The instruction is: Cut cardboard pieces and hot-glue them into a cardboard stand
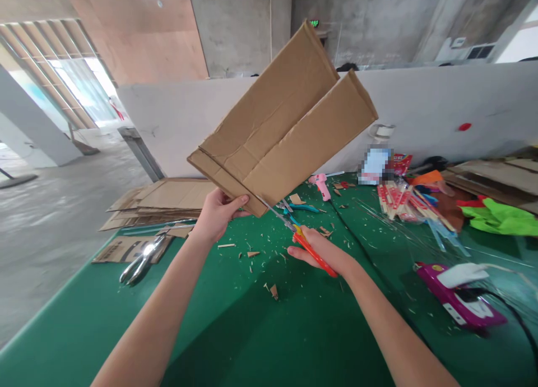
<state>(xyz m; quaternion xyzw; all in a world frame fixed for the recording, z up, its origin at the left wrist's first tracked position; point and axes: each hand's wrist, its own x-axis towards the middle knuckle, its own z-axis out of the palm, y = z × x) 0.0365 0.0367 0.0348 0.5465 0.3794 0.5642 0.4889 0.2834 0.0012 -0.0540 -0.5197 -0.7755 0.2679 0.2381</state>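
Cardboard (pixel 290 123): one, held above the bench (pixel 235 331), seemingly for blade room. Left hand (pixel 217 216): grip pinching the cardboard's lower edge, likely to steady it. Right hand (pixel 325 249): grip wrapped round red-handled scissors (pixel 317 256), blades against that edge.

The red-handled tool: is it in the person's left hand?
No, the right hand holds the red-handled tool, while the left hand grips the cardboard.

Beyond the right fingers (pixel 297 253) lies a pink glue gun (pixel 322 187); to their right, a purple power strip (pixel 481 313) and lime-green cloth (pixel 500 219). Left of the left fingers (pixel 237 204), a shiny metal tool (pixel 145 259).
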